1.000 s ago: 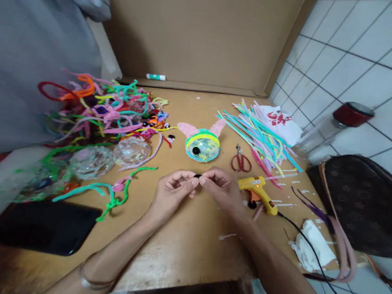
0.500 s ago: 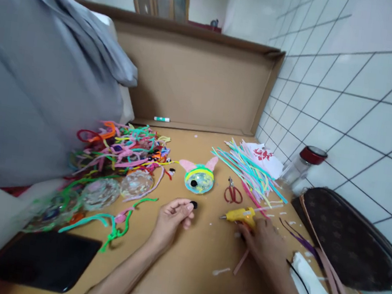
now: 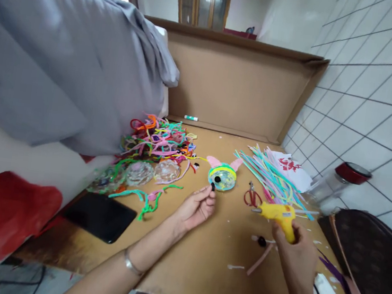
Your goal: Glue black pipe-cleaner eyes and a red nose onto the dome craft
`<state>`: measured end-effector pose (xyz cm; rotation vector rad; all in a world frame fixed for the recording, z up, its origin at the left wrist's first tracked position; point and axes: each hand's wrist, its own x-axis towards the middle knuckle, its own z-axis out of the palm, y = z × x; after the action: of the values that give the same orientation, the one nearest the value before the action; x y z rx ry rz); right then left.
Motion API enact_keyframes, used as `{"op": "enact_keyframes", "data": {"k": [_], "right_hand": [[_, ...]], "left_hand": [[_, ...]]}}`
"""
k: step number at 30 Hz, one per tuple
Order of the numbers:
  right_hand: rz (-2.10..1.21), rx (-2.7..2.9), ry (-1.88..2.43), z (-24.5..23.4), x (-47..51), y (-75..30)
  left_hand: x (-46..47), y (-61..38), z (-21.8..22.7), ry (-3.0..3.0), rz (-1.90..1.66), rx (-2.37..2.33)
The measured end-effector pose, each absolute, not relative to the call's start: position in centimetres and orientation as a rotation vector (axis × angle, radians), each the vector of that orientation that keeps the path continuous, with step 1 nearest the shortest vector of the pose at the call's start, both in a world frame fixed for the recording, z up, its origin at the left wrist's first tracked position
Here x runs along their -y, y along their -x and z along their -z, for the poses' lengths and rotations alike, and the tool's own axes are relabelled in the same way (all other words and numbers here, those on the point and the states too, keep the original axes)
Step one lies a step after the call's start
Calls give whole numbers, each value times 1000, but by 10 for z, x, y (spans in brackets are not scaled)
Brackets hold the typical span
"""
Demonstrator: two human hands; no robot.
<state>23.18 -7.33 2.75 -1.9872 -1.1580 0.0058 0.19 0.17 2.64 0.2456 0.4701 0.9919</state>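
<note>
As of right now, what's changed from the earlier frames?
The right hand let go of the black piece, moved right and picked up the yellow glue gun. The left hand, keeping the black piece, moved forward toward the pink-eared ornament. Ornament and scissors stayed put.

The glue gun [image 3: 278,212] looks smooth plastic, the pipe cleaners [image 3: 270,173] fuzzy.
</note>
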Motion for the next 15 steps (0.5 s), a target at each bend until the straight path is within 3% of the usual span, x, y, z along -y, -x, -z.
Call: {"op": "enact_keyframes", "data": {"k": [9, 15], "right_hand": [[540, 1499, 1439, -60, 21, -171], [540, 1557, 1353, -39, 19, -162]], "left_hand": [[4, 7, -17, -13, -913, -216], [6, 13, -15, 8, -915, -195]]}}
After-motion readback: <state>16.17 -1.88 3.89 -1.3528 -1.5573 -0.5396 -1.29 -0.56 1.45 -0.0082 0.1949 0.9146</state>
